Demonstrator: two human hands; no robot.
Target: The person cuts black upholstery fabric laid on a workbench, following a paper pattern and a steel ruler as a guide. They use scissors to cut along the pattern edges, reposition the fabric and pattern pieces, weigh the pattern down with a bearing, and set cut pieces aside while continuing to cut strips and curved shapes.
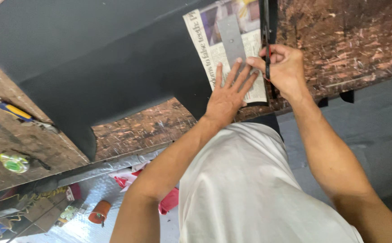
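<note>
Though partly hidden, strip seemingly lengthwise away

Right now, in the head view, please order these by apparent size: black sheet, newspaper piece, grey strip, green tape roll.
1. black sheet
2. newspaper piece
3. grey strip
4. green tape roll

The strip and roll look close; the roll's distance makes that unsure.

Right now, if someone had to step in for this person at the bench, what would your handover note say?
Left hand: flat, fingers spread, pressing the newspaper pattern onto the black sheet.
Right hand: grip closed on a dark, thin cutting tool at the pattern's right edge.
A grey strip lies on the pattern.
Done: pattern laid and held in place. Cut progress is unclear.
Left: apparently the cutting along that edge.
</note>
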